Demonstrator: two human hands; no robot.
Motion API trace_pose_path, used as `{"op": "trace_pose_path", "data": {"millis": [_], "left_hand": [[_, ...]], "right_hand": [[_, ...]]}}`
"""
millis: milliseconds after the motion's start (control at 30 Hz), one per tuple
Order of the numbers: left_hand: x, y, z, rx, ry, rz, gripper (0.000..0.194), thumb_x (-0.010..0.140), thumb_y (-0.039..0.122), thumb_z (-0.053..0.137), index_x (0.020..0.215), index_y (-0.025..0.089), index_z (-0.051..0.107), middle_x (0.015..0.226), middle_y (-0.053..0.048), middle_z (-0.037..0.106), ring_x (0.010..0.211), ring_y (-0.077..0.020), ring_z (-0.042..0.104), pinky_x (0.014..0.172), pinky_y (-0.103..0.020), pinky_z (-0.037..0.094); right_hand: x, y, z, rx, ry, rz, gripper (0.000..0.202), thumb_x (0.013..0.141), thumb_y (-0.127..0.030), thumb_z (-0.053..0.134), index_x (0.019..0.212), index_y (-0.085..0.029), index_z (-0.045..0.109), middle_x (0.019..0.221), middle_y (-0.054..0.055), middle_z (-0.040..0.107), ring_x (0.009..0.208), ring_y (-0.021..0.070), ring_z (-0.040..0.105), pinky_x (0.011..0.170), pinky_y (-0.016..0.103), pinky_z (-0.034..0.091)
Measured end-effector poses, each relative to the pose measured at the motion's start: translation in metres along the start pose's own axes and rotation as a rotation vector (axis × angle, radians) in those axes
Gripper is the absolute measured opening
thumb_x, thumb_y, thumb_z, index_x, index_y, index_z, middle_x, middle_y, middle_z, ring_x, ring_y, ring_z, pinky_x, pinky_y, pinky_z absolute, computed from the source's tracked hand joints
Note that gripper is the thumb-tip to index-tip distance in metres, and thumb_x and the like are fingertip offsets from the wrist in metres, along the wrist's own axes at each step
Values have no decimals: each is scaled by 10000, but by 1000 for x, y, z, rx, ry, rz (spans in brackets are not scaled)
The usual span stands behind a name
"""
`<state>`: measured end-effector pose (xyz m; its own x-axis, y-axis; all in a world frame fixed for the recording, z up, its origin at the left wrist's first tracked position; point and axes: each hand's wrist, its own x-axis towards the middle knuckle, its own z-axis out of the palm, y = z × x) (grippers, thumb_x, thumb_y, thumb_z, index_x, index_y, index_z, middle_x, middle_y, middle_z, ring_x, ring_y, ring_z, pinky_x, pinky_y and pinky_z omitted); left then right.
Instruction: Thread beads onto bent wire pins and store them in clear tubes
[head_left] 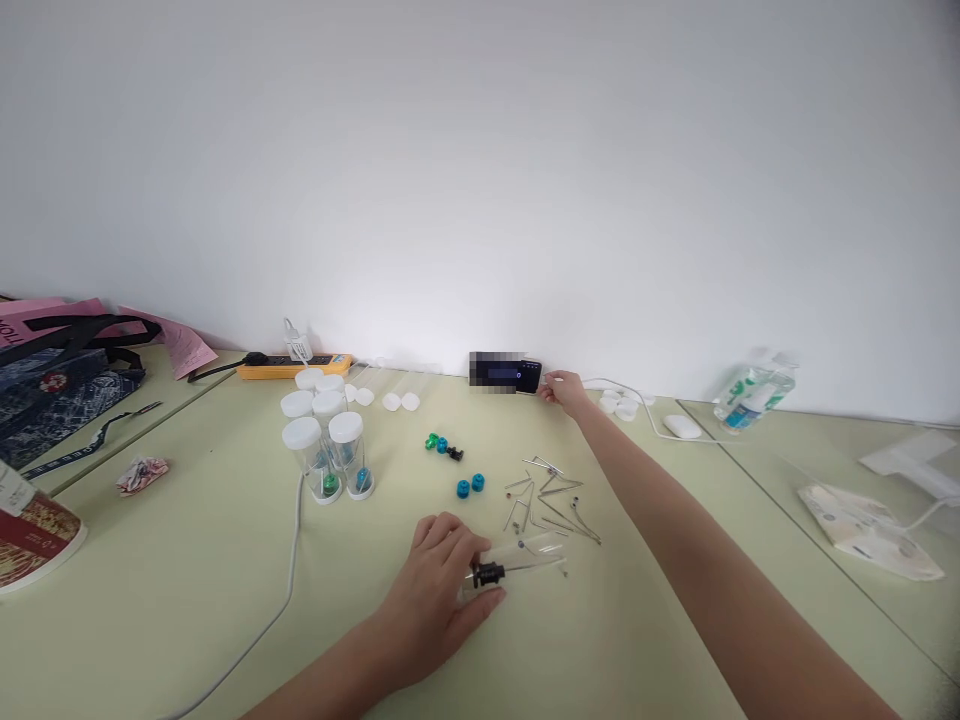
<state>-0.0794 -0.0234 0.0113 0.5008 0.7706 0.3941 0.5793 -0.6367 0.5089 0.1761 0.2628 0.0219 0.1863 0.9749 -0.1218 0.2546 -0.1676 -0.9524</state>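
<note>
Low in the middle, my left hand (439,580) is closed around one end of a clear plastic tube (536,550) lying over the table. Inside the tube shows a black ribbed part (489,574) with a thin metal rod. My right hand (562,390) reaches to the wall, its fingers pinched at the right end of a dark-screened phone (529,376) that leans sideways there. Bent metal rods (555,490) and tiny fittings are scattered beyond the tube. Two blue knob-like pieces (470,486) sit left of them, and green, blue and black pieces (442,445) lie farther back.
Several white-capped clear tubes (322,440) stand at left, with more lying behind. An orange power strip (292,367) lies along the wall. White cables (292,560) cross the table. A paper tub (37,530), white caps (619,403), a mouse (682,427) and a bottle (754,395) flank the area.
</note>
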Motion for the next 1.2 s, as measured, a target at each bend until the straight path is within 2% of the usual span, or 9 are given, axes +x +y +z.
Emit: {"op": "trace_pose_path", "data": {"millis": [133, 233, 333, 467, 600, 733, 833, 1067, 1200], "left_hand": [[0, -2, 2, 18, -10, 7, 194, 848, 287, 505, 1011, 183, 500, 854, -56, 568, 853, -216, 443, 777, -392, 358], [0, -4, 3, 31, 14, 13, 196, 846, 285, 508, 1013, 182, 501, 853, -58, 572, 851, -216, 445, 771, -388, 357], [0, -4, 2, 40, 35, 6, 189, 848, 280, 502, 1010, 183, 505, 848, -62, 574, 849, -219, 451, 769, -389, 357], [1, -4, 1, 32, 55, -30, 182, 848, 281, 496, 1007, 193, 502, 864, -61, 577, 863, -223, 462, 775, -393, 359], [-1, -9, 5, -25, 120, -73, 190, 837, 298, 509, 1000, 203, 504, 885, -59, 577, 894, -231, 472, 798, -408, 361], [-2, -13, 6, -289, 217, -309, 213, 840, 344, 503, 1011, 221, 470, 965, -53, 575, 926, -210, 509, 824, -387, 380], [-1, -9, 2, -519, 209, -440, 197, 858, 378, 475, 968, 217, 449, 956, -51, 593, 885, -185, 534, 765, -339, 408], [1, 0, -2, -658, 215, -414, 204, 862, 369, 466, 988, 209, 453, 974, -73, 613, 925, -189, 530, 783, -337, 398], [2, -2, -2, -779, 195, -436, 240, 887, 387, 393, 995, 184, 464, 925, -75, 604, 867, -188, 551, 752, -331, 420]], "right_hand": [[-11, -6, -1, 0, 9, -52, 293, 893, -289, 518, 1147, -144, 522, 1125, 83, 561, 936, 190, 586, 786, 382, 503], [-39, -12, -10, -32, 48, -130, 302, 906, -269, 473, 1178, -140, 491, 903, 81, 642, 635, 117, 583, 590, 271, 499], [-90, -9, -21, -89, 12, -233, 273, 865, -296, 510, 1095, -156, 555, 768, 56, 658, 486, 82, 501, 455, 211, 420], [-172, 17, -35, -278, -117, -411, 251, 844, -390, 511, 946, -200, 638, 754, 40, 662, 539, 116, 521, 496, 245, 429], [-224, 51, -46, -507, -20, -602, 270, 869, -393, 457, 914, -205, 646, 873, 76, 639, 643, 163, 529, 563, 302, 448], [-236, 66, -51, -452, -16, -568, 244, 868, -378, 465, 911, -204, 629, 946, 79, 589, 672, 155, 516, 557, 287, 453], [-236, 65, -51, -452, -55, -562, 214, 859, -357, 480, 913, -210, 624, 949, 67, 577, 695, 154, 522, 574, 285, 445], [-238, 65, -49, -471, -85, -595, 189, 841, -315, 490, 917, -212, 628, 967, 68, 564, 723, 162, 533, 585, 296, 443], [-240, 65, -50, -490, -99, -623, 186, 834, -302, 493, 911, -216, 639, 976, 69, 561, 799, 184, 550, 685, 332, 467]]}}
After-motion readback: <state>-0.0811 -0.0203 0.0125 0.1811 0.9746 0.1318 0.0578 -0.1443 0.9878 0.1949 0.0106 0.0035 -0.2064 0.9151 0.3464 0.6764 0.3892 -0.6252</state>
